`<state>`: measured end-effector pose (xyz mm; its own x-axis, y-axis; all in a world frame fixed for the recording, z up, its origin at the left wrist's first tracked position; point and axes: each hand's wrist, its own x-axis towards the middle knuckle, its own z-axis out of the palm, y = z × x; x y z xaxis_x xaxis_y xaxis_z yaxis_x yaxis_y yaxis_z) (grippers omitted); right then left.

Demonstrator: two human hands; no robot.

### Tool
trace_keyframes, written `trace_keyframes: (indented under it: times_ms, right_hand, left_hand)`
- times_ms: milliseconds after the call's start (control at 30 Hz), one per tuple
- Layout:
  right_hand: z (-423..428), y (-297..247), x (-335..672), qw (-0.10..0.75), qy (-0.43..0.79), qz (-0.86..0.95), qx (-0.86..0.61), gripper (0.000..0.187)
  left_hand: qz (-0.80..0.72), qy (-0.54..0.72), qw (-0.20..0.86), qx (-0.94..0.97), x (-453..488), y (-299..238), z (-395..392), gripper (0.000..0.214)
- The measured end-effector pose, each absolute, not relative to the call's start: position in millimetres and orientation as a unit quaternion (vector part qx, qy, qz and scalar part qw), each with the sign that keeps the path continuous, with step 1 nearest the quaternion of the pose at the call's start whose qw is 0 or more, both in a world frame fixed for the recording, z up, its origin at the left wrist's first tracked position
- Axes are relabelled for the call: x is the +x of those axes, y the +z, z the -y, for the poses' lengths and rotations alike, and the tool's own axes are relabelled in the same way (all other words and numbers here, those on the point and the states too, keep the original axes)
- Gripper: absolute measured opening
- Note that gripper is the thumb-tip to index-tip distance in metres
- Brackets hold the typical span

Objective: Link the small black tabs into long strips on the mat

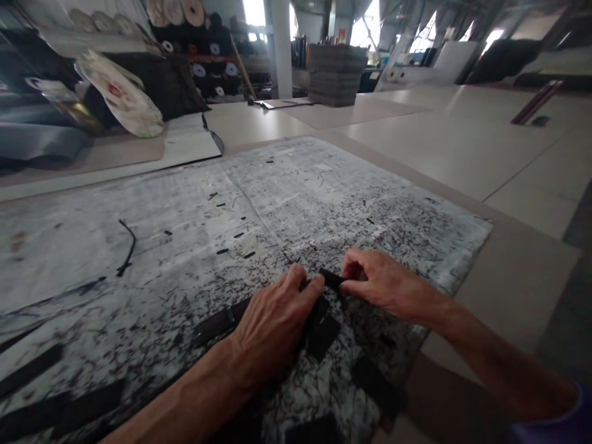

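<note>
Head view, lower centre: left hand (272, 324) and right hand (382, 280) both pinch a narrow black fabric strip (331, 279) over the newspaper-covered tabletop (259, 203).

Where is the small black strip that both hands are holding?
In the head view, low centre: the black strip is pinched between left hand and right hand, above the scratched cutting mat.

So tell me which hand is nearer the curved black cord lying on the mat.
Left. The left hand lies right of the curved black cord; the right hand is farther right.
</note>
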<state>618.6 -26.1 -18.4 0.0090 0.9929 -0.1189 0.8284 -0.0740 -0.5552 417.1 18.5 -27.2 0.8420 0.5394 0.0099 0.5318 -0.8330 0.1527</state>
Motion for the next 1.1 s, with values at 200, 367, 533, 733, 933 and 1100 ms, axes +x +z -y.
trace_keyframes:
  times_ms: [200,367,533,733,933,1100]
  right_hand:
    - [36.1,-20.3,627.5,0.253,0.307,0.604,-0.691,0.009]
    - [49.3,-16.7,623.8,0.356,0.439,0.532,-0.63,0.013]
    - [63.9,-17.1,610.7,0.391,0.503,0.483,-0.601,0.013]
    - [72.5,-21.2,604.1,0.408,0.529,0.445,-0.596,0.014]
    - [74.8,-24.3,603.3,0.407,0.542,0.438,-0.591,0.014]
    - [72.0,-29.1,600.0,0.411,0.54,0.445,-0.585,0.017]
  left_hand:
    - [-0.296,0.13,0.174,0.93,413.8,-31.6,-28.5,0.043]
    - [-0.289,0.182,0.202,0.918,409.1,-36.3,-28.9,0.041]
    - [-0.265,0.251,0.244,0.899,405.7,-34.0,-24.2,0.035]
    - [-0.256,0.291,0.381,0.839,414.0,-30.5,-20.7,0.028]
    - [-0.316,0.306,0.55,0.71,417.3,-26.1,-18.7,0.027]
    - [-0.333,0.311,0.639,0.62,420.1,-13.8,-16.6,0.025]
